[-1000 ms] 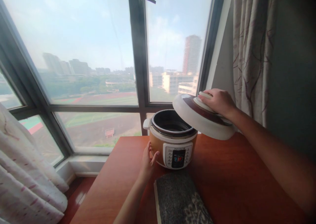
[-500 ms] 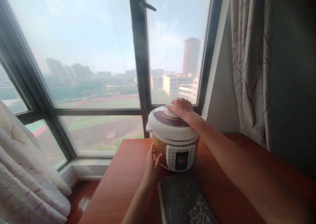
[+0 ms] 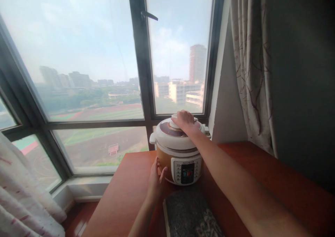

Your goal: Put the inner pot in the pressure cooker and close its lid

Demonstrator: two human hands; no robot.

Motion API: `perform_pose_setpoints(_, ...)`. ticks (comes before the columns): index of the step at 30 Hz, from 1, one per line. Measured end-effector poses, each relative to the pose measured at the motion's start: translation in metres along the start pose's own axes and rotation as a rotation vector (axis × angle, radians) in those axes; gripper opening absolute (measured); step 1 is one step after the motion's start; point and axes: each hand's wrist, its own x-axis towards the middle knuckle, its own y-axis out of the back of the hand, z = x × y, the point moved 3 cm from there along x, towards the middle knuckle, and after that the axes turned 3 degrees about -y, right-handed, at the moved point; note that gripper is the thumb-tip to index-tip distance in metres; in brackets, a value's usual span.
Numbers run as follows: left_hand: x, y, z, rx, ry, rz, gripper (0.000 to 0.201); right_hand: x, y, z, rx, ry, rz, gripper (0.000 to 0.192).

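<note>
Hands, two: right hand (image 3: 185,120) clamped on lid knob of one cooker (image 3: 179,150) at centre frame, left hand (image 3: 156,176) flat against its side, fingers apart; grey mat (image 3: 190,214) cut off below.

The only writing in view stands on the white control panel (image 3: 187,170) on the front of the round orange-and-white electric pressure cooker (image 3: 179,150). A short line of dark print, probably a brand name, runs along the top edge of that panel, but it is too small and blurred to read. Below it the dark rectangular display (image 3: 187,173) shows small red and blue lit marks whose shapes cannot be made out as numbers or words. The rows of small grey buttons (image 3: 179,172) on either side of the display bear no legible labels. Nothing else carries readable text.
</note>
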Motion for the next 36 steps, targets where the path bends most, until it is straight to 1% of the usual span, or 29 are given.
perform_pose_setpoints(6,0.001,0.001,0.006,-0.016,-0.007,0.014,0.073,0.000,-0.003,0.007,0.018,0.007,-0.038,0.050)
perform_pose_setpoints(13,0.000,0.002,0.009,0.000,0.004,0.001,0.073,0.000,-0.002,0.012,0.039,0.080,-0.047,0.052)
perform_pose_setpoints(24,0.001,0.000,0.011,-0.022,-0.029,-0.001,0.072,0.004,-0.007,0.022,0.038,0.111,-0.034,0.052)
perform_pose_setpoints(29,0.000,0.000,0.010,-0.017,-0.007,0.006,0.073,0.004,-0.007,0.019,0.024,0.114,-0.028,0.052)
perform_pose_setpoints(32,-0.001,0.000,0.010,-0.035,-0.019,0.007,0.073,0.003,-0.006,0.013,0.016,0.113,-0.029,0.050)
perform_pose_setpoints(36,-0.001,0.000,0.006,-0.007,-0.025,0.017,0.072,0.001,-0.006,0.007,0.013,0.113,-0.026,0.050)
